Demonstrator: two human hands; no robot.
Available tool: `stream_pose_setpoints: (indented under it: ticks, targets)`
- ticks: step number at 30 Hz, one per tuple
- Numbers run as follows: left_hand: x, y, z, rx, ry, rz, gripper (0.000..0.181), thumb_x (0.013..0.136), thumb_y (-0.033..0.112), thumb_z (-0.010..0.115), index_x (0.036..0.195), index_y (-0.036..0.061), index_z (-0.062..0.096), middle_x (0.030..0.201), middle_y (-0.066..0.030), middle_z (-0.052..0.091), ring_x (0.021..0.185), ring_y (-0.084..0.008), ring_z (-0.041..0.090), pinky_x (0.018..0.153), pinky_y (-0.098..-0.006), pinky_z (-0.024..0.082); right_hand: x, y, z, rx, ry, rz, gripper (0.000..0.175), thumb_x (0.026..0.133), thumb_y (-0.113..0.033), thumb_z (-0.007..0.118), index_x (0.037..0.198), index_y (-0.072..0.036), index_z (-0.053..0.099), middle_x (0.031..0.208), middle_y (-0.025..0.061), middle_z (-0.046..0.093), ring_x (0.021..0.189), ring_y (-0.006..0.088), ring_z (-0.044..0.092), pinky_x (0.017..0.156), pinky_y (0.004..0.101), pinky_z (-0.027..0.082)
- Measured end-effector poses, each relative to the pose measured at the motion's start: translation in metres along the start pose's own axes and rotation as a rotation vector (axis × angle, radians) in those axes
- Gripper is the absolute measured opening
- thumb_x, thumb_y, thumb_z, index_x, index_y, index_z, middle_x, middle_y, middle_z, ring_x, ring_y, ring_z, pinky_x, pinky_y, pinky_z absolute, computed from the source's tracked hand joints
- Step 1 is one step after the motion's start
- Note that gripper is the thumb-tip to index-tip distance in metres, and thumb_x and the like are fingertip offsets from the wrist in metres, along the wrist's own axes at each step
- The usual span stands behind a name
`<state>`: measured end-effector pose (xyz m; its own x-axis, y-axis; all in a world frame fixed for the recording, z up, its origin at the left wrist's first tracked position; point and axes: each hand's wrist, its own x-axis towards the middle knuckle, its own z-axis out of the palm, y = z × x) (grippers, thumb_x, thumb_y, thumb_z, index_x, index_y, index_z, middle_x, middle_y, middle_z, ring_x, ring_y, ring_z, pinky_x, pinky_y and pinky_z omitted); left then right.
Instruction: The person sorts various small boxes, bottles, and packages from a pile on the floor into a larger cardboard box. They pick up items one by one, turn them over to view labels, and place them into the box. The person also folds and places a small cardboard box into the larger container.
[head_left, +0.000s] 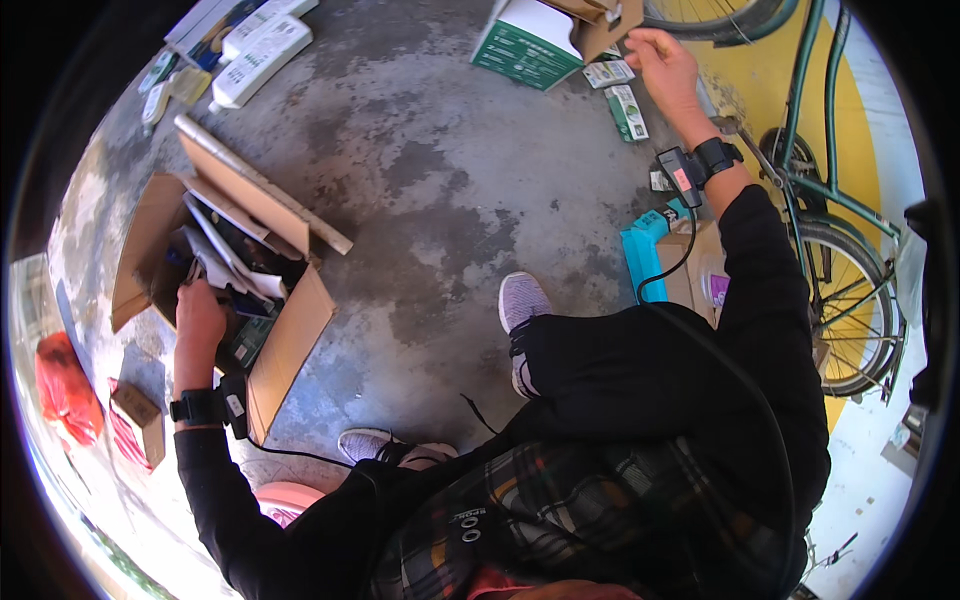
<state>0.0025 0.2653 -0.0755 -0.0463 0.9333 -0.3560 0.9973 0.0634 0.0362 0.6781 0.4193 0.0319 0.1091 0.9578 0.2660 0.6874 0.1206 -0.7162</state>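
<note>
My left hand reaches over the near left side of an open cardboard box. Its fingertips are partly hidden among papers and flattened cartons, so I cannot see what they grip. A dark green carton lies in the box beside the hand. At the upper right, my right hand has curled fingers beside the brown flap of a green and white carton. Whether the fingers touch the flap is unclear. Two small green and white boxes lie below that carton.
White plastic bottles lie at the upper left. A green bicycle stands along the right, near a blue and brown carton. A flat board leans by the open box. A red bag sits far left.
</note>
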Motion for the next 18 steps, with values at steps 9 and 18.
stream_pose_setpoints:
  ticks: [9, 18]
  targets:
    - [0.001, -0.003, -0.009, -0.038, -0.031, 0.039, 0.034, 0.065, 0.001, 0.068, 0.099, -0.0027, 0.063, 0.094, -0.0259, 0.065, 0.096, -0.0457, 0.060, 0.083, -0.0504, 0.048, -0.078, 0.197, -0.096, -1.108, -0.394, 0.649, 0.031, 0.081, -0.024, 0.055, 0.097, -0.004, 0.072, 0.093, 0.0194, 0.071, 0.098, 0.0375, 0.066, 0.087, 0.0444, 0.052]
    - [-0.008, 0.006, -0.025, -0.112, -0.102, 0.001, 0.036, 0.073, 0.005, 0.066, 0.108, -0.0013, 0.063, 0.105, -0.0245, 0.065, 0.102, -0.0458, 0.054, 0.091, -0.0501, 0.043, -0.129, 0.309, -0.063, -0.550, 0.002, 1.026, 0.060, 0.075, -0.028, 0.062, 0.124, 0.006, 0.053, 0.127, 0.0289, 0.056, 0.120, 0.0395, 0.055, 0.101, 0.0415, 0.043]
